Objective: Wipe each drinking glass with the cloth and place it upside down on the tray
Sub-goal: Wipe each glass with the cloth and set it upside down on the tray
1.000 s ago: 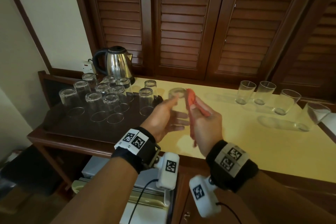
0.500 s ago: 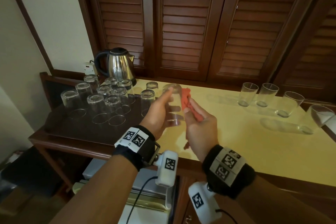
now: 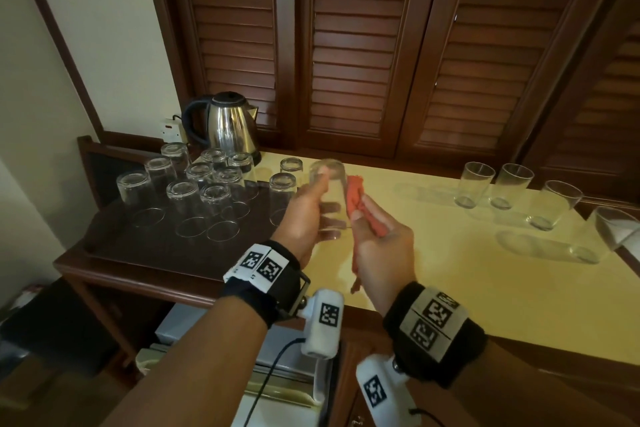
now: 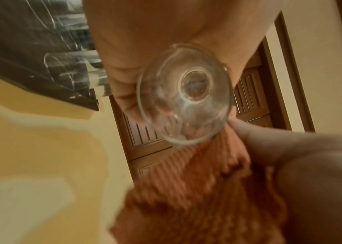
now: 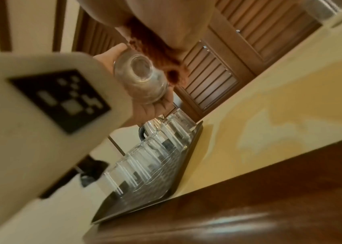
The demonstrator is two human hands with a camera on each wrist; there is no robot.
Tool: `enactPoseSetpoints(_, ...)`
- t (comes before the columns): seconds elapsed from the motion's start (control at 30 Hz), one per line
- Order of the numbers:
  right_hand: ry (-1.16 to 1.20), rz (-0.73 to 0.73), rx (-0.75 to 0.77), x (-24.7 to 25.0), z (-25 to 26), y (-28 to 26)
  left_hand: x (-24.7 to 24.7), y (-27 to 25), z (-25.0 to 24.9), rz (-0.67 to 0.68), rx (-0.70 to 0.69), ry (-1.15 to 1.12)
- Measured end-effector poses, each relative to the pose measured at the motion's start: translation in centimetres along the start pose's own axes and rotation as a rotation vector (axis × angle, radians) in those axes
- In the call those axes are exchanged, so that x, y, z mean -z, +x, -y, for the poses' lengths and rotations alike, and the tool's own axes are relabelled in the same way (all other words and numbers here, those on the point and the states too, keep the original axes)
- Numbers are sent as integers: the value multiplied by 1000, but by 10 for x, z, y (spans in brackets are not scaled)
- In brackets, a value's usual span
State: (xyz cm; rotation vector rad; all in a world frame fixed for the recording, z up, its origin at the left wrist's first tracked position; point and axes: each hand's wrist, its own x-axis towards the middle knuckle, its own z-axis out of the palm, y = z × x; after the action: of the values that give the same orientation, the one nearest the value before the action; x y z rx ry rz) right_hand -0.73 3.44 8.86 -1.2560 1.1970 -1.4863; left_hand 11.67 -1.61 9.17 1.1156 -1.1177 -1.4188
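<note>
Tray [image 3: 114,243]: 10 glasses inverted; countertop [image 3: 450,281]: 4 upright; 1 glass [image 3: 328,198] in L hand [image 3: 303,218].

The glass [image 3: 328,199] in the left hand [image 3: 304,218] now stands base-up, tilted less than a second ago. The orange cloth [image 3: 356,204] in the right hand [image 3: 384,253] has slid up its side, nearer the base.
</note>
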Motion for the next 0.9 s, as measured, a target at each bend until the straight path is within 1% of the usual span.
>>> enactPoseSetpoints(0.07,24,-88,-52,5,0,11,-1,-1,4,123,70,40)
enactPoseSetpoints(0.1,51,-132,-74,7,2,15,-2,-2,7,151,66,65)
enactPoseSetpoints(0.13,70,-147,-78,8,2,17,-3,-4,7,130,32,73)
enactPoseSetpoints(0.17,61,-132,-61,7,1,15,-3,-1,9,80,2,66)
enactPoseSetpoints(0.2,29,-86,-37,4,-3,11,-3,1,8,33,-4,31)
enactPoseSetpoints(0.23,12,-42,-29,2,-5,4,-1,4,7,14,11,0)
enactPoseSetpoints(0.27,18,-33,-42,2,-6,3,-1,2,4,22,37,-18)
enactPoseSetpoints(0.33,34,-90,-67,6,-5,11,2,0,4,116,76,-14)
enactPoseSetpoints(0.37,62,-128,-83,9,-1,16,2,0,6,145,70,5)
enactPoseSetpoints(0.4,82,-140,-80,9,2,18,0,-1,6,135,40,9)
enactPoseSetpoints(0.43,79,-123,-55,7,4,17,0,0,8,92,1,6)
enactPoseSetpoints(0.47,43,-75,-30,5,3,13,-1,2,9,55,-23,-13)
enactPoseSetpoints(0.5,21,-35,-20,2,2,8,0,3,9,51,-12,-34)
enactPoseSetpoints(0.53,16,-32,-18,2,0,8,-2,2,7,69,15,-55)
enactPoseSetpoints(0.57,21,-53,-18,3,-1,10,-1,1,8,109,39,-55)
enactPoseSetpoints(0.63,47,-107,-47,9,2,19,-3,-2,10,163,38,-1)
enactPoseSetpoints(0.7,60,-116,-51,9,3,18,-4,0,12,99,-13,16)
enactPoseSetpoints(0.73,22,-80,-33,6,1,12,-5,1,12,62,-16,-3)
enactPoseSetpoints(0.77,-1,-48,-25,4,0,5,-5,2,11,58,6,-26)
enactPoseSetpoints(0.8,2,-51,-26,4,-3,2,-5,2,9,76,45,-47)
enactPoseSetpoints(0.83,7,-88,-37,5,-6,4,-4,1,9,112,83,-46)
enactPoseSetpoints(0.9,47,-164,-77,11,-6,12,-5,-3,12,157,73,2)
